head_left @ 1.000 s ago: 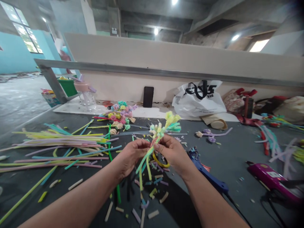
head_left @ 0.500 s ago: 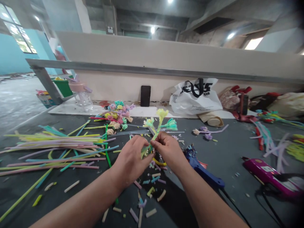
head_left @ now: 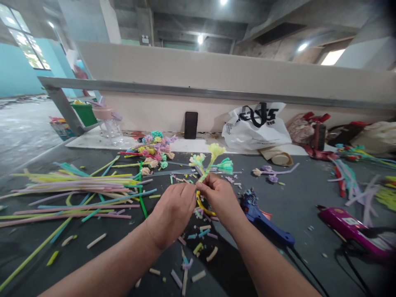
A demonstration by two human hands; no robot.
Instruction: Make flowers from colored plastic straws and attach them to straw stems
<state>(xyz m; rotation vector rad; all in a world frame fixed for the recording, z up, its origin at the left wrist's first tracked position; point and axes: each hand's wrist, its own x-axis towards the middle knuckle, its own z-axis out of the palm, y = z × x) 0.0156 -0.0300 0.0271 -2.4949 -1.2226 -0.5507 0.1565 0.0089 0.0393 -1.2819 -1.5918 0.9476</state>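
A pipe-cleaner flower sprig (head_left: pixel 214 154) with yellow, pale and mint-green heads stands upright between my hands. My right hand (head_left: pixel 220 196) pinches its green stem just below the heads. My left hand (head_left: pixel 175 210) is closed at the stem's lower end, its fingertips meeting the right thumb; the stem's lower part is hidden inside it. A yellow loop (head_left: pixel 206 208) shows just below the fingers, partly covered by my right hand. Short cut bits of pipe cleaner (head_left: pixel 202 248) lie scattered on the dark table under both hands.
Many long pipe cleaners (head_left: pixel 83 185) lie at left, and finished flowers (head_left: pixel 156 148) are heaped behind. On the right are a blue glue gun (head_left: pixel 267 225) with a cord, a magenta tool (head_left: pixel 349 229) and a purple flower sprig (head_left: pixel 274 173). A phone (head_left: pixel 191 125) leans on the back panel.
My left hand's fingers have closed at the stem's lower end, where a light green strip showed between them before. My right hand keeps its pinch. The view has shifted slightly.
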